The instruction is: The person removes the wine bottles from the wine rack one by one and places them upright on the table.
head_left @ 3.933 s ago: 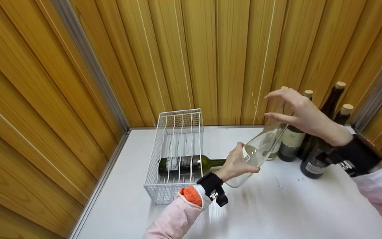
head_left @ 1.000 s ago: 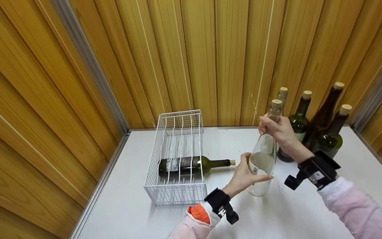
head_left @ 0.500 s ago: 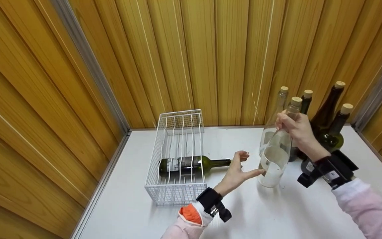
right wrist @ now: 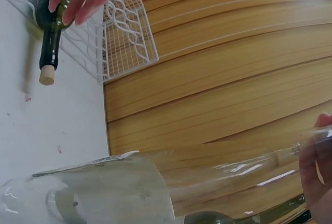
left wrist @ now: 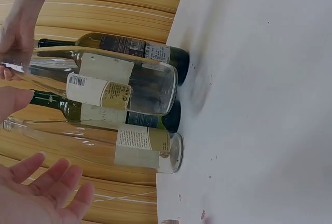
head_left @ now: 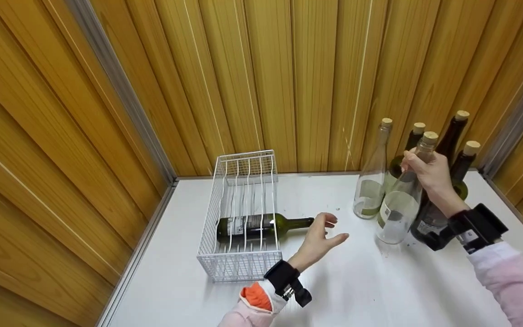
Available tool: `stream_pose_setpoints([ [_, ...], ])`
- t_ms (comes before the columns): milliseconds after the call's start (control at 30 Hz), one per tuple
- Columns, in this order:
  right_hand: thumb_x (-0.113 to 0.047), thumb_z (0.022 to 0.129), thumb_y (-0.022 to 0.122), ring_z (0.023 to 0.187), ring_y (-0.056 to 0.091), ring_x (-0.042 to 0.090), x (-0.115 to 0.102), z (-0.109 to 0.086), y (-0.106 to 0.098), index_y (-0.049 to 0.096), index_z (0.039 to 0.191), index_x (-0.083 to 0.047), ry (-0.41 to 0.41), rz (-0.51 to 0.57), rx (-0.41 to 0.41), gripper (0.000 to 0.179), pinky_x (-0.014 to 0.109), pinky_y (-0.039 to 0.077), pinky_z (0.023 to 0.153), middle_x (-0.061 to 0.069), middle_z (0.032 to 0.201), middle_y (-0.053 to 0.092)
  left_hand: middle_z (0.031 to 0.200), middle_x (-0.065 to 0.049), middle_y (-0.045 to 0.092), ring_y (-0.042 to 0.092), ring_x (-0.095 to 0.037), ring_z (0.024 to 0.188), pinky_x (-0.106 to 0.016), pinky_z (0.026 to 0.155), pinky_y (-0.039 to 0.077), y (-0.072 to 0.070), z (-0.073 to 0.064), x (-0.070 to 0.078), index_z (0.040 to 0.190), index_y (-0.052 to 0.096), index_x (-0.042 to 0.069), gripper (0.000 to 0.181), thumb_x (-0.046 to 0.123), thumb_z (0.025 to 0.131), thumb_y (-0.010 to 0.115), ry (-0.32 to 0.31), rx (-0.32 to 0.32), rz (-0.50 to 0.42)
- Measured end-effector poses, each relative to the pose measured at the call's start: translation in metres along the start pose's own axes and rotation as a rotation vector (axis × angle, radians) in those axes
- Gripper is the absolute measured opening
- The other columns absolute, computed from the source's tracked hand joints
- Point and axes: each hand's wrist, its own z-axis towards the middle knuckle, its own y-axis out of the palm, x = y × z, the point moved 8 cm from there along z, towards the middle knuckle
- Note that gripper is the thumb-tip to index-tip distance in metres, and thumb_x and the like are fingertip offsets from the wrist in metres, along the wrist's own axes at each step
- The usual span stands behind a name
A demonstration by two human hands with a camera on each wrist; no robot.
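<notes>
My right hand (head_left: 434,179) grips the neck of a clear glass wine bottle (head_left: 397,218), just below its cork. The bottle is nearly upright, with its base at the tabletop in front of the other bottles. My left hand (head_left: 316,243) is held out with fingers spread and nothing in it, overlapping the cork end of a green wine bottle (head_left: 283,225) in the head view. That green bottle lies on its side in a white wire rack (head_left: 239,263), its neck sticking out to the right. The right wrist view shows its cork (right wrist: 47,75).
Behind and beside the held bottle stand another clear bottle (head_left: 370,195), a green bottle (head_left: 395,168) and two dark bottles, all corked. Wooden-patterned walls (head_left: 288,91) close off the back and sides of the white table (head_left: 357,290).
The clear bottle, earlier tilted between both hands, has come upright and moved right to the group in my right hand. My left hand has let go of it and drawn back left.
</notes>
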Motion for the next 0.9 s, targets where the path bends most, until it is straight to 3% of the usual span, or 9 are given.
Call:
stream_pose_setpoints([
  [267,-0.001,0.106,0.063,0.062,0.06,-0.002,0.009,0.009,-0.014,0.069,0.074,-0.018,-0.004,-0.168,0.057,0.036,0.012,0.049,0.068,-0.018,0.061,0.064,0.119,-0.018,0.069,0.068,-0.023,0.108,-0.032,0.093,0.058,0.001,-0.003,-0.003,0.117,0.065,-0.003,0.026,0.007,0.097,0.078,0.016,-0.02,0.048],
  [533,0.001,0.104,0.063,0.059,0.06,-0.002,0.017,0.012,-0.021,0.069,0.075,-0.019,-0.011,-0.117,0.105,0.036,0.012,0.048,0.066,-0.016,0.06,0.064,0.116,-0.018,0.069,0.071,-0.028,0.108,-0.025,0.088,0.057,0.001,-0.006,-0.005,0.113,0.067,-0.003,0.021,0.005,0.097,0.076,0.036,-0.013,0.056],
  [700,0.003,0.102,0.063,0.058,0.06,-0.003,0.023,0.012,-0.026,0.069,0.075,-0.017,-0.014,-0.131,0.136,0.034,0.012,0.048,0.065,-0.017,0.06,0.064,0.117,-0.02,0.07,0.071,-0.03,0.109,-0.03,0.092,0.06,0.003,-0.007,-0.007,0.113,0.067,-0.003,0.021,0.006,0.096,0.076,0.038,-0.028,0.07],
  [900,0.003,0.101,0.063,0.057,0.06,-0.002,0.029,0.013,-0.03,0.068,0.077,-0.015,0.004,-0.11,0.163,0.031,0.011,0.049,0.064,-0.015,0.06,0.064,0.117,-0.021,0.07,0.072,-0.028,0.108,-0.022,0.089,0.055,0.006,-0.008,-0.009,0.112,0.068,-0.003,0.02,0.006,0.096,0.077,0.036,-0.036,0.077],
])
